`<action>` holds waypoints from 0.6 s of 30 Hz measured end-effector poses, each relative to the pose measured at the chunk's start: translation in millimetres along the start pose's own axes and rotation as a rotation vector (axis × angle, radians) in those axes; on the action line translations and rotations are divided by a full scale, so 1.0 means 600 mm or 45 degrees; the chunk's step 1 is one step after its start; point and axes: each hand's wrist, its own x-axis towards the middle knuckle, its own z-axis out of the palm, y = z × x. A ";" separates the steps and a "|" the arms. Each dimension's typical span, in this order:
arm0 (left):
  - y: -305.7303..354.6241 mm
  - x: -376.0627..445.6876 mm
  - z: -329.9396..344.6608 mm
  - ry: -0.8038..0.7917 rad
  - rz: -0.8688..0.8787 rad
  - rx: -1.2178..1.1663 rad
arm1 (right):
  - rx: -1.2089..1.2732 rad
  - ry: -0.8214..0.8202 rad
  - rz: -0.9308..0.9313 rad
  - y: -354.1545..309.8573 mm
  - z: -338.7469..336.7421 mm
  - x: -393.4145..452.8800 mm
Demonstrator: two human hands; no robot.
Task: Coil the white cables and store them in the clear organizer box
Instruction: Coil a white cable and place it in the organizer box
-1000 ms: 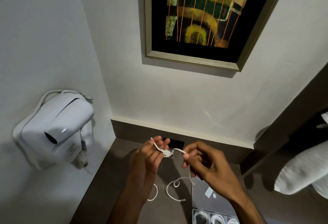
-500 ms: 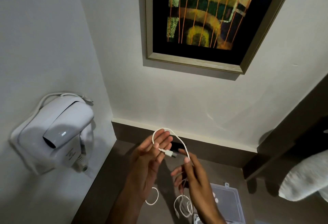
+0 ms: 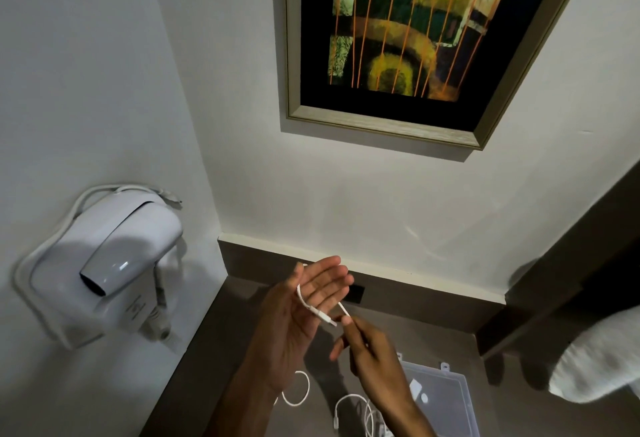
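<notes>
a white hair dryer [image 3: 104, 263] hangs in its wall holder on the left, its grey cord trailing below. a framed painting [image 3: 408, 38] with orange circles on stems fills the wall above, its top cut off by the frame edge. a white towel [image 3: 599, 360] juts in at the right, only partly seen. the left hand [image 3: 298, 326] is raised, palm up, fingers straight and relaxed, with a white cable [image 3: 308, 301] draped across them. the right hand [image 3: 370, 357] pinches that cable near its plug between thumb and forefinger, just beside the left fingertips. below, more cable [image 3: 356, 409] lies in loose loops on the dark counter [image 3: 207, 367], partly hidden by both forearms. the clear box [image 3: 446, 402] sits at the lower right with its lid open, cut off by the bottom edge; small white stickers show on it, unreadable. faint print on the dryer holder is too blurred to read.
</notes>
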 end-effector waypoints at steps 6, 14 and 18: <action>-0.007 0.008 -0.007 0.044 0.126 0.215 | -0.018 0.039 -0.070 -0.001 -0.002 -0.007; -0.012 0.000 -0.014 0.085 0.002 0.519 | 0.080 0.267 -0.172 -0.010 -0.026 -0.003; -0.024 -0.010 -0.023 0.217 0.053 0.883 | 0.133 0.408 -0.239 -0.017 -0.056 0.012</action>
